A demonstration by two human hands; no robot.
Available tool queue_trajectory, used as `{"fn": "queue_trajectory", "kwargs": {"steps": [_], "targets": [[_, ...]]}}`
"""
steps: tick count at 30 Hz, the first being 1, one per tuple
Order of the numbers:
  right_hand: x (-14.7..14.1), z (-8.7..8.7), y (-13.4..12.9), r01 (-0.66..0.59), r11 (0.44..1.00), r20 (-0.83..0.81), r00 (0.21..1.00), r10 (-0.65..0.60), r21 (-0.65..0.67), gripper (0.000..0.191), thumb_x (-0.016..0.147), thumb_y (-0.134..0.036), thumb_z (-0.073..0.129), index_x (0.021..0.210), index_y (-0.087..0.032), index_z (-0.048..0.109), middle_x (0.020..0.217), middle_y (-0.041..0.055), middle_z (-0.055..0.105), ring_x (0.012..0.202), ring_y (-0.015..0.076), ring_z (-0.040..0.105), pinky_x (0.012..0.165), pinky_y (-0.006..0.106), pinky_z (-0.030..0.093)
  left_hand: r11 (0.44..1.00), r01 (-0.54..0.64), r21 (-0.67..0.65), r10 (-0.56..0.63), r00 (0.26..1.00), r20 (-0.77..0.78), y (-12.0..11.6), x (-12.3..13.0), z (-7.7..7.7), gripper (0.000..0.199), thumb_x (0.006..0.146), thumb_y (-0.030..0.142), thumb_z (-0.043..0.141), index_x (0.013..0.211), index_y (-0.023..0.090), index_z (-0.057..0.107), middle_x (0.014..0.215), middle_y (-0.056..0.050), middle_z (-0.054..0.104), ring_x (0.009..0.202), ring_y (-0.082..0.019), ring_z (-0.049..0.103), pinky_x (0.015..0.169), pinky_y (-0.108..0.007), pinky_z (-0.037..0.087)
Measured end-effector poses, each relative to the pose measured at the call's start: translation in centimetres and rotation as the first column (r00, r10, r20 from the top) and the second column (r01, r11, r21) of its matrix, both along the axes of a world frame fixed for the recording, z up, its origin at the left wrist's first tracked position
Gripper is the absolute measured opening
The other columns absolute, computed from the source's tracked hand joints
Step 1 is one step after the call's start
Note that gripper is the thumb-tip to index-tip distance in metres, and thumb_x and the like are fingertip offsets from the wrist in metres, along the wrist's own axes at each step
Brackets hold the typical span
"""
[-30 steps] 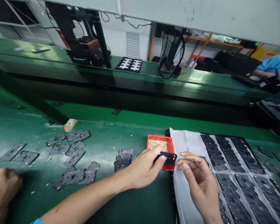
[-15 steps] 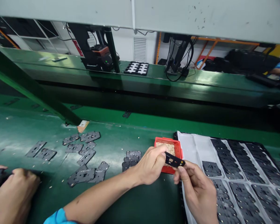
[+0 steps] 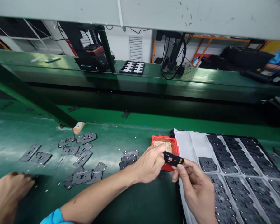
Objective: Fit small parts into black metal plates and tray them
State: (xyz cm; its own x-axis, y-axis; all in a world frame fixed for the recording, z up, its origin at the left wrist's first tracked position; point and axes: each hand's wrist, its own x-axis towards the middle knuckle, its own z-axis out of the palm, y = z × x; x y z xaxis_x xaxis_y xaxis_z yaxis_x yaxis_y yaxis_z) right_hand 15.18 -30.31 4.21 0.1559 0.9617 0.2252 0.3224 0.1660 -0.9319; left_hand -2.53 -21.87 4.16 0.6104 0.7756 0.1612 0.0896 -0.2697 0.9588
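Between my two hands is a black plastic plate [image 3: 173,159] with small cut-outs and a yellow spot near one end. My left hand [image 3: 151,164] pinches its left end. The thumb and fingers of my right hand [image 3: 196,183] close on its right end. Just below and behind it stands a red bin [image 3: 175,143] with many tiny beige pieces [image 3: 164,145] inside. At the right is a large tray [image 3: 182,140] with a white lining, where rows of similar black plates [image 3: 231,152] lie in compartments. One plate [image 3: 207,164] lies alone in its compartment.
Loose black plates [image 3: 82,176] are scattered on the green bench [image 3: 121,202], with a small stack [image 3: 128,159] left of the bin. Another person's hand [image 3: 11,189] rests at the lower left. A green post [image 3: 30,93] slants across the left. Machines [image 3: 93,59] stand on the far bench.
The view has shifted slightly, so the scene sits a little further left. Both hands keep hold of the plate. The other person's hand no longer shows the dark object beside it.
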Motion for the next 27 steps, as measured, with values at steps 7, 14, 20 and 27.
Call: {"fn": "queue_trajectory", "kwargs": {"steps": [7,14,20,27], "targets": [[1.5,-0.8,1.1,0.0,0.994,-0.07,0.998,-0.008,-0.113,0.017,0.105,-0.036,0.063,0.1,-0.02,0.067,0.067,-0.0009,0.07,0.059,0.014,0.069,0.059,0.024,0.059,0.982,0.168,-0.084,-0.176,0.98,-0.091,1.2,0.2,0.9,0.014,0.094,0.009,0.04,0.096,0.023,0.044,0.095,-0.001,0.065,0.085,-0.017,0.058,0.08,-0.032,0.046],[1.5,-0.8,2.6,-0.015,0.986,-0.116,0.993,-0.004,-0.164,0.023,0.104,-0.04,0.062,0.113,-0.019,0.067,0.076,0.0014,0.073,0.063,0.0144,0.068,0.061,0.026,0.058,0.996,0.011,-0.093,-0.026,0.987,-0.158,1.6,1.3,-0.4,0.016,0.109,0.029,0.036,0.105,0.02,0.049,0.099,-0.005,0.068,0.083,-0.019,0.061,0.08,-0.035,0.048],[1.8,-0.5,2.9,0.038,0.994,-0.035,0.999,-0.042,-0.104,0.022,0.101,-0.032,0.063,0.117,-0.019,0.072,0.085,0.0033,0.074,0.069,0.0147,0.068,0.065,0.027,0.057,0.997,0.012,-0.076,-0.021,0.993,-0.118,1.0,1.3,-0.4,0.016,0.109,0.03,0.038,0.102,0.02,0.049,0.097,-0.005,0.067,0.086,-0.019,0.061,0.082,-0.034,0.048],[0.9,0.2,1.7,0.113,0.993,-0.077,0.99,-0.115,-0.034,0.022,0.101,-0.032,0.067,0.117,-0.023,0.079,0.068,-0.0031,0.063,0.055,0.0106,0.053,0.055,0.023,0.051,0.991,0.018,-0.133,-0.022,0.999,-0.03,-0.4,1.1,0.8,0.02,0.111,0.032,0.037,0.1,0.021,0.049,0.102,-0.004,0.066,0.092,-0.019,0.06,0.092,-0.036,0.047]]}}
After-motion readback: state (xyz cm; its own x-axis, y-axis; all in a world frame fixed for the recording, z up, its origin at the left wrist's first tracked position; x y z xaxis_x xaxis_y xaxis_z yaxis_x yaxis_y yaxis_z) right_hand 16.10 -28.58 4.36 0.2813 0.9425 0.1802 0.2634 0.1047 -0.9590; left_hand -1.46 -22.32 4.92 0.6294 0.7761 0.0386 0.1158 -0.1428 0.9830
